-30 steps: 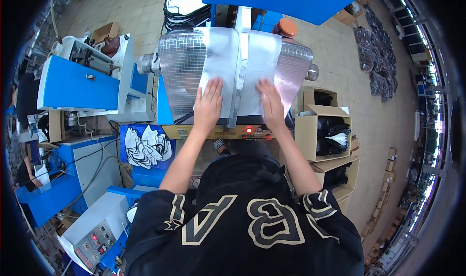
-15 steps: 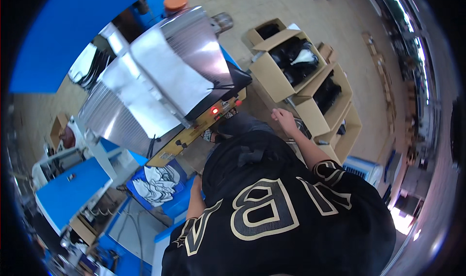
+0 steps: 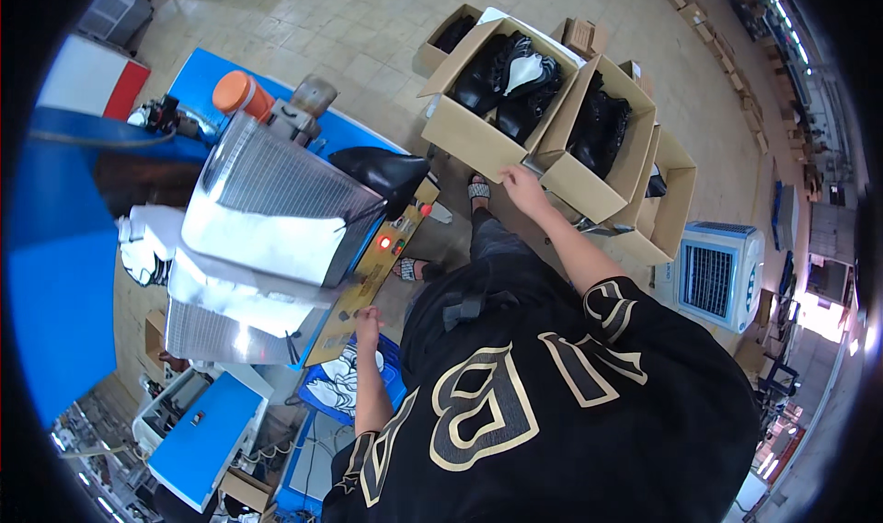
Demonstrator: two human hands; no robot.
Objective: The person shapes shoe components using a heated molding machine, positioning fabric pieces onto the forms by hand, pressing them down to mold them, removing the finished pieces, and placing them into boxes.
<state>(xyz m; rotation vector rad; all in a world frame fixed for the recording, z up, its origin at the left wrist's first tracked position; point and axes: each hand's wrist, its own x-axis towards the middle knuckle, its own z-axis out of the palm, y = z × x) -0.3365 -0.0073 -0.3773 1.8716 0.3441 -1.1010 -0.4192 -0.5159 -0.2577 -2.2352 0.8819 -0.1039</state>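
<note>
My right hand [image 3: 524,190] is at the near wall of a cardboard box [image 3: 467,147], its fingers curled in. Nothing shows in it, and whether it touches the box I cannot tell. Inside the box lie glossy black pieces [image 3: 478,83], like shoe uppers, with a white piece [image 3: 524,70] on top. My left hand [image 3: 368,321] hangs by the front panel [image 3: 345,319] of a machine, fingers curled, with nothing visible in it. White sheets [image 3: 267,242] lie over the machine's ribbed metal plates [image 3: 276,155]. A glossy black piece [image 3: 382,178] rests at the machine's right end.
More open cardboard boxes [image 3: 602,127] holding black pieces stand on the right. Beyond them is a white and blue air cooler [image 3: 719,270]. Below my left hand sits a blue bin [image 3: 394,376] with white pieces. An orange-lidded container [image 3: 241,95] stands behind the plates.
My view has turned, and the machine now sits farther left. My right hand has moved next to the box of black pieces. My left hand has come up beside the machine's front.
</note>
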